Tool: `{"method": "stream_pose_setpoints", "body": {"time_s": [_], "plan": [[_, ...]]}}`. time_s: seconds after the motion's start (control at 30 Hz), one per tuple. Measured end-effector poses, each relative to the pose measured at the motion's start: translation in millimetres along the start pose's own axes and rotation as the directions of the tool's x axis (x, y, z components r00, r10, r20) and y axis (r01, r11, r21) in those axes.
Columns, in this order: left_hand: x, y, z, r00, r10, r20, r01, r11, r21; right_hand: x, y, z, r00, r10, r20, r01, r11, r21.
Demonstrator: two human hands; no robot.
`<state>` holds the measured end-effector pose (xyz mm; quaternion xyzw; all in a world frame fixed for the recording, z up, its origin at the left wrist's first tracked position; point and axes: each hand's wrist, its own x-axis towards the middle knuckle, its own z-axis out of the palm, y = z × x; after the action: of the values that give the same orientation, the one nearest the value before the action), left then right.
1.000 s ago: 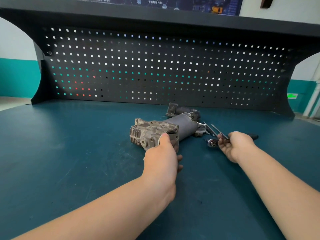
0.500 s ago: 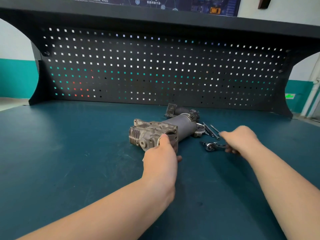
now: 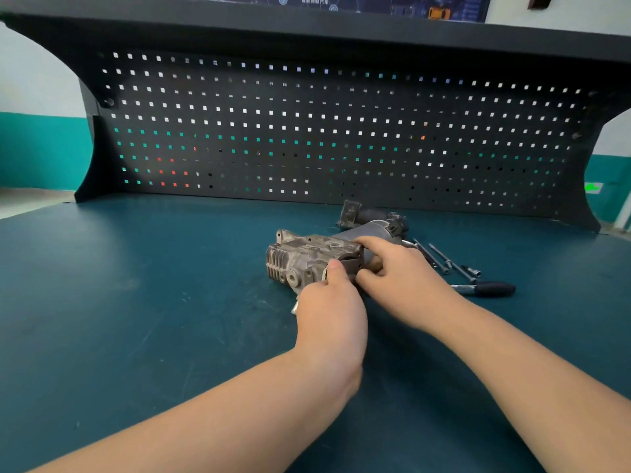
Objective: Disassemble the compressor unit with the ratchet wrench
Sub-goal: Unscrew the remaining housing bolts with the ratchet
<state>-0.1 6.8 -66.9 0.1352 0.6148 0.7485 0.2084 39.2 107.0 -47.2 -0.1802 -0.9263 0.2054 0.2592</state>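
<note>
The grey metal compressor unit [image 3: 307, 257] lies on its side in the middle of the teal bench, finned end to the left, dark cylinder at the back right. My left hand [image 3: 329, 312] grips its near end, thumb up against a dark plate. My right hand [image 3: 403, 274] holds the same end from the right, index finger laid over the top of the housing and thumb pressed against the plate. The ratchet wrench [image 3: 488, 289], with a black handle, lies on the bench to the right of my right hand, untouched.
Several long loose bolts [image 3: 444, 257] lie to the right of the compressor, beside the wrench. A smaller dark part [image 3: 351, 213] sits behind the unit. A black pegboard [image 3: 307, 131] rises along the bench's far edge under a shelf.
My right hand has let go of the ratchet wrench, left it on the bench, and moved left onto the compressor. My left hand has stayed on the unit's near end.
</note>
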Motion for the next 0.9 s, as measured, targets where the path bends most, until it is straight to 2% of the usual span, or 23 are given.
{"method": "stream_pose_setpoints", "body": {"time_s": [0.2,0.33,0.4,0.43,0.5,0.57,0.6,0.73,0.9], "plan": [[2.9,0.2,-3.8,0.998,0.028,-0.061,-0.030,0.999,-0.034,-1.5,-3.4,3.6,0.997,-0.043,-0.066,0.049,0.995,0.088],[1.8,4.3,-4.9,0.995,0.003,-0.099,-0.013,0.995,-0.098,-5.7,-9.2,5.3,0.998,-0.046,-0.034,0.048,0.995,0.088],[-1.3,6.0,-4.8,0.994,-0.008,-0.110,-0.005,0.993,-0.122,-8.2,-15.7,5.1,0.993,-0.041,-0.112,0.054,0.992,0.118],[-2.7,6.6,-4.6,0.992,-0.011,-0.125,-0.005,0.992,-0.124,-9.8,-20.2,5.6,0.982,-0.066,-0.178,0.090,0.987,0.134],[-4.3,7.0,-4.3,0.986,-0.015,-0.168,-0.005,0.993,-0.114,-12.7,-29.4,7.3,0.937,-0.235,-0.259,0.264,0.961,0.082],[-4.2,8.1,-4.0,0.980,-0.008,-0.197,-0.015,0.993,-0.115,-15.8,-33.6,10.9,0.883,-0.408,-0.232,0.419,0.908,-0.003],[-3.8,9.0,-4.1,0.979,-0.006,-0.203,-0.020,0.992,-0.127,-16.7,-33.7,11.8,0.875,-0.437,-0.209,0.445,0.895,-0.010],[-2.5,10.5,-6.2,0.976,-0.004,-0.220,-0.026,0.990,-0.137,-15.3,-29.6,10.5,0.889,-0.410,-0.206,0.433,0.898,0.082],[0.6,13.2,-7.6,0.968,-0.021,-0.250,-0.023,0.985,-0.173,-13.9,-30.8,21.2,0.893,-0.350,-0.284,0.400,0.906,0.138]]}}
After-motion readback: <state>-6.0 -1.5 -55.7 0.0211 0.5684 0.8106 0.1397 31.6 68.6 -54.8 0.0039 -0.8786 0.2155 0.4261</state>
